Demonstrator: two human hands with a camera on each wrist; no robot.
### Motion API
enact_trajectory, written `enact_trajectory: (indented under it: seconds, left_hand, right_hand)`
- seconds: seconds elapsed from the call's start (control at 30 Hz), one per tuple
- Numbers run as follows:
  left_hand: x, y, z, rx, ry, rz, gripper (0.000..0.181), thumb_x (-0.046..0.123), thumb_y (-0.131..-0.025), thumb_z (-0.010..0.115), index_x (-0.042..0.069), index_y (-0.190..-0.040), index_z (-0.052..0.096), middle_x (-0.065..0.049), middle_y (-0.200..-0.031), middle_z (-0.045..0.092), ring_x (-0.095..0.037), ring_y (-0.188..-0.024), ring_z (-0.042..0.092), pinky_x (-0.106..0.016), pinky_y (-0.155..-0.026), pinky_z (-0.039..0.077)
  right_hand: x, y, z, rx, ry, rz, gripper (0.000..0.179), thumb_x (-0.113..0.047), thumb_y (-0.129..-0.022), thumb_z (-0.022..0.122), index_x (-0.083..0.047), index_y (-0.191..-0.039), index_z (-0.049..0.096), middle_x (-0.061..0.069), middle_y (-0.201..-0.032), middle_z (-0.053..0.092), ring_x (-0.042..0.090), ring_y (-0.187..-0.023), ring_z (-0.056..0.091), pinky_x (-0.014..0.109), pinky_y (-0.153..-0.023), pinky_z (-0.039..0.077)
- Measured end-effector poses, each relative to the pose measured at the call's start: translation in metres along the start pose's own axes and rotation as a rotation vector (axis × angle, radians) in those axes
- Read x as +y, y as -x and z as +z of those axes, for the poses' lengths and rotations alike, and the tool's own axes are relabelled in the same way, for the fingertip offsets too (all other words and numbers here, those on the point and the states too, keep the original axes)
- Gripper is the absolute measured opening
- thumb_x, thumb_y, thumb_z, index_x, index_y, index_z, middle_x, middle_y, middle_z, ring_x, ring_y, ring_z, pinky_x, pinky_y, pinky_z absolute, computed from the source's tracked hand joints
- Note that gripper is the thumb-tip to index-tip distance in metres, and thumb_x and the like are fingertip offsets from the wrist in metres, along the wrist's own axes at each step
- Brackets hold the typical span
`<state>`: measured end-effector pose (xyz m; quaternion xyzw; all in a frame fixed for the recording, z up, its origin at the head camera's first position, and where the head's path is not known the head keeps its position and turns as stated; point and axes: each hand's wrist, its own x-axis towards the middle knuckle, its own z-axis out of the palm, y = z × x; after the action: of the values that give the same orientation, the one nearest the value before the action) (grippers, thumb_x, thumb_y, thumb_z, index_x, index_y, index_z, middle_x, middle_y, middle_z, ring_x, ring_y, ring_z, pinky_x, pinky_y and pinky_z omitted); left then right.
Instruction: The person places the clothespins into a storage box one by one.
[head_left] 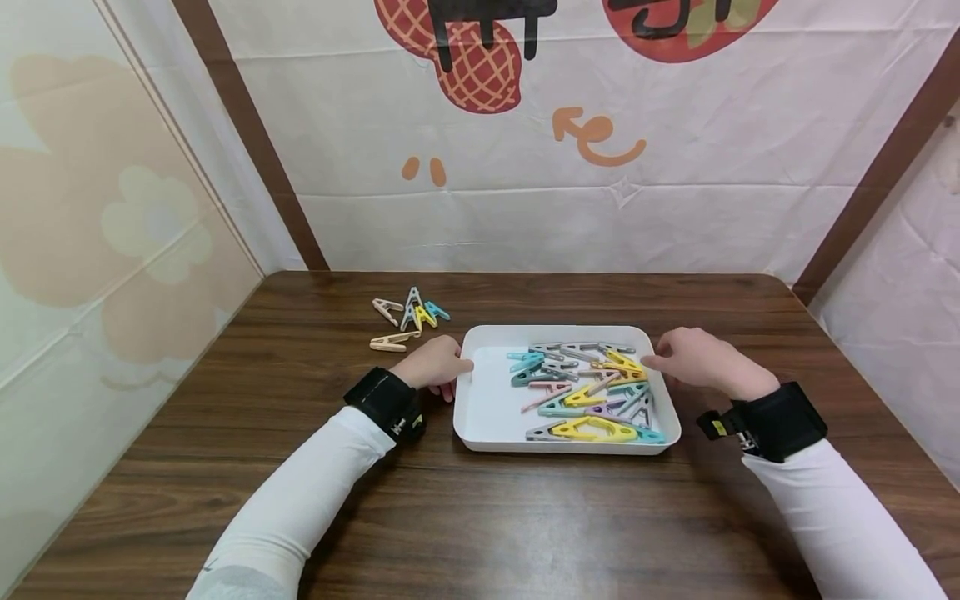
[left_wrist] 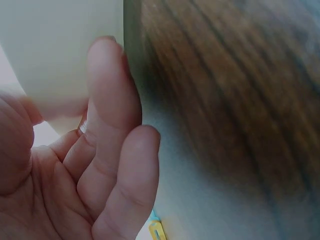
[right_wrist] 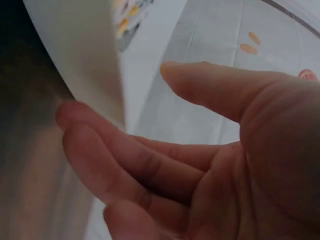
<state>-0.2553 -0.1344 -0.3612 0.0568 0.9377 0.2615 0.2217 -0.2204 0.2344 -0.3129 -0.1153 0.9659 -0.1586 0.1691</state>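
Note:
A white rectangular tray [head_left: 491, 417] sits on the table, holding a pile of pastel, grey and yellow clothespins [head_left: 592, 429] across its middle and right. My left hand [head_left: 432, 363] grips its left side, thumb over the rim and fingers outside. On the opposite side, my right hand [head_left: 701, 358] holds the tray with its thumb reaching over the rim. The right wrist view shows the fingers [right_wrist: 100, 145] against the outside of the tray wall [right_wrist: 85, 55]. In the left wrist view, fingers [left_wrist: 112, 85] overlap the tray's pale wall [left_wrist: 55, 45].
Several loose clothespins [head_left: 415, 312] lie on the dark wooden table [head_left: 480, 525], behind my left hand. A printed white cloth [head_left: 510, 225] hangs beyond the back edge, with another sheet [head_left: 97, 250] along the left. Black bands [head_left: 382, 404] wrap both wrists.

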Motion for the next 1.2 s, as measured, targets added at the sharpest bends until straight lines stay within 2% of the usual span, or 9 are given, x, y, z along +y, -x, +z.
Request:
enact_trajectory:
  seconds: [0.13, 0.33, 0.57, 0.7, 0.8, 0.87, 0.97, 1.07, 1.2]
  left_hand:
    - [0.001, 0.002, -0.001, 0.003, 0.001, 0.002, 0.021, 0.021, -0.099, 0.054, 0.003, -0.091, 0.061, -0.007, -0.06, 0.065, -0.015, -0.049, 0.062, -0.026, -0.049, 0.048]
    - [0.001, 0.002, 0.0, 0.003, -0.004, -0.002, 0.021, 0.021, -0.099, 0.054, 0.003, -0.091, 0.061, -0.007, -0.06, 0.065, -0.015, -0.049, 0.062, -0.025, -0.048, 0.047]
    - [-0.001, 0.0, -0.001, -0.011, -0.012, 0.04, 0.025, 0.021, -0.098, 0.053, 0.003, -0.083, 0.062, -0.007, -0.057, 0.065, -0.016, -0.048, 0.062, -0.026, -0.046, 0.047]
    - [-0.004, 0.001, -0.007, -0.028, -0.007, 0.084, 0.041, 0.035, -0.099, 0.054, 0.004, -0.073, 0.064, -0.007, -0.057, 0.064, -0.017, -0.048, 0.063, -0.028, -0.047, 0.049]
    - [-0.011, 0.003, -0.018, 0.029, 0.046, 0.116, 0.055, 0.051, -0.097, 0.051, 0.004, -0.072, 0.066, -0.006, -0.06, 0.065, -0.02, -0.052, 0.064, -0.031, -0.051, 0.05]
    - [-0.016, 0.006, -0.028, 0.116, 0.079, 0.139, 0.06, 0.057, -0.096, 0.048, 0.004, -0.077, 0.067, -0.006, -0.065, 0.067, -0.022, -0.056, 0.066, -0.032, -0.056, 0.051]
    - [-0.026, 0.01, -0.047, 0.269, 0.079, 0.18, 0.052, 0.053, -0.095, 0.054, 0.004, -0.087, 0.069, -0.008, -0.075, 0.07, -0.024, -0.066, 0.067, -0.034, -0.062, 0.051]
    - [-0.036, 0.013, -0.064, 0.35, -0.039, 0.194, 0.035, 0.041, -0.092, 0.064, 0.006, -0.097, 0.068, -0.009, -0.088, 0.069, -0.025, -0.078, 0.064, -0.038, -0.069, 0.049]
    - [-0.048, 0.013, -0.074, 0.305, -0.251, 0.188, 0.039, 0.029, -0.087, 0.072, 0.004, -0.115, 0.061, -0.016, -0.108, 0.062, -0.028, -0.095, 0.057, -0.045, -0.079, 0.046]
  right_hand:
    - [0.006, -0.004, 0.011, -0.039, -0.108, -0.026, 0.035, -0.021, -0.099, 0.054, 0.011, -0.111, 0.059, 0.005, -0.069, 0.059, 0.017, -0.057, 0.057, 0.031, -0.053, 0.045]
    - [0.01, -0.007, 0.023, -0.043, -0.191, 0.0, 0.036, -0.015, -0.1, 0.049, 0.014, -0.122, 0.049, 0.011, -0.079, 0.06, 0.018, -0.052, 0.057, 0.032, -0.051, 0.049]
    - [0.011, -0.011, 0.029, -0.017, -0.181, -0.001, 0.039, -0.012, -0.099, 0.05, 0.014, -0.127, 0.044, 0.016, -0.093, 0.059, 0.019, -0.059, 0.055, 0.032, -0.049, 0.049]
    - [0.013, -0.012, 0.032, -0.007, -0.166, -0.012, 0.037, -0.01, -0.099, 0.047, 0.014, -0.126, 0.042, 0.017, -0.092, 0.058, 0.019, -0.054, 0.053, 0.031, -0.047, 0.047]
    - [0.013, -0.013, 0.033, -0.006, -0.157, -0.015, 0.036, -0.01, -0.099, 0.046, 0.015, -0.125, 0.041, 0.016, -0.09, 0.057, 0.019, -0.049, 0.049, 0.031, -0.045, 0.044]
    - [0.013, -0.014, 0.034, -0.003, -0.155, -0.016, 0.036, -0.009, -0.098, 0.046, 0.015, -0.124, 0.041, 0.016, -0.089, 0.056, 0.018, -0.047, 0.048, 0.03, -0.044, 0.044]
    - [0.013, -0.014, 0.034, -0.003, -0.156, -0.014, 0.037, -0.01, -0.098, 0.047, 0.015, -0.125, 0.041, 0.017, -0.09, 0.057, 0.018, -0.047, 0.048, 0.03, -0.044, 0.044]
    - [0.013, -0.014, 0.034, -0.006, -0.159, -0.013, 0.038, -0.01, -0.099, 0.047, 0.015, -0.127, 0.039, 0.018, -0.092, 0.057, 0.018, -0.048, 0.049, 0.031, -0.044, 0.044]
    - [0.013, -0.014, 0.034, -0.016, -0.166, -0.01, 0.04, -0.011, -0.1, 0.046, 0.016, -0.128, 0.036, 0.019, -0.094, 0.056, 0.019, -0.049, 0.049, 0.031, -0.045, 0.044]
